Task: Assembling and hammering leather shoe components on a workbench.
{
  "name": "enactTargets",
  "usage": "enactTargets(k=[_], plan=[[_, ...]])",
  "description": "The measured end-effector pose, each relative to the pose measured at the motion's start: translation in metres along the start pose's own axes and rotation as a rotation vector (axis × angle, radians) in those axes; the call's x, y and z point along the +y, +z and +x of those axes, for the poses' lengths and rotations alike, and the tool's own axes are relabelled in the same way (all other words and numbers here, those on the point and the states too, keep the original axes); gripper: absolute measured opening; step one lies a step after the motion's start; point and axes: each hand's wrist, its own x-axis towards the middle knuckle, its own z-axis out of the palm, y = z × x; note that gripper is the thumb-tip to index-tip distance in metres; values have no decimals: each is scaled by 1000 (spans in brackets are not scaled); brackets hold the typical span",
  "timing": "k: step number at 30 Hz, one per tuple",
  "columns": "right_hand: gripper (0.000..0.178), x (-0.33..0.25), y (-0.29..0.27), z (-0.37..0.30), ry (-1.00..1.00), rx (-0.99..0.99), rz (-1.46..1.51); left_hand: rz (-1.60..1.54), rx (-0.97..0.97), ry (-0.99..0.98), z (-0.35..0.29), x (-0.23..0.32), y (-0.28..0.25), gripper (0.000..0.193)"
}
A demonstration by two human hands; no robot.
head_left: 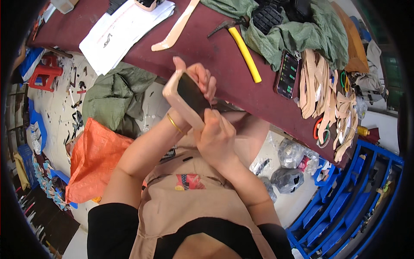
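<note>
In front of my body I hold a block-like piece, perhaps a shoe platform, with a dark flat face and a glossy beige band around its side. My left hand grips it from behind, thumb up past its far end and fingers curled at the right edge. My right hand is closed at the near end, fingertips pressed together against the band. What the right fingertips pinch is too small to make out. A bent beige strip lies on the dark red table beyond my hands.
On the table are white papers, a yellow-handled hammer, a phone, hanging beige strips and a green sack with black pieces. An orange sack sits left; a blue rack stands right.
</note>
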Motion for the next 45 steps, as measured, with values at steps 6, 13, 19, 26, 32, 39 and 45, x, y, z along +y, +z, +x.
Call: enactTargets(k=[6, 13, 19, 26, 32, 39, 45], plan=[[23, 26, -25, 0, 414, 95, 316, 950, 266, 112, -4, -5, -6, 40], [17, 45, -37, 7, 306, 207, 290, 843, -36, -566, -52, -4, 9, 30], [22, 65, -32, 6, 625, 172, 941, 730, -122, -585, -73, -5, 31, 28], [35, 65, -35, 1, 751, 135, 1267, 1297, -615, -445, -40, 26, 2, 31], [50, 95, -34, -17, 765, -430, 1688, 519, 120, -45, -34, -19, 25, 41], [41, 71, -31, -3, 829, 0, 1220, 790, 97, 1, -39, -22, 11, 31], [37, 80, -23, 1, 395, 18, 415, 886, 48, -69, -39, -15, 9, 27]])
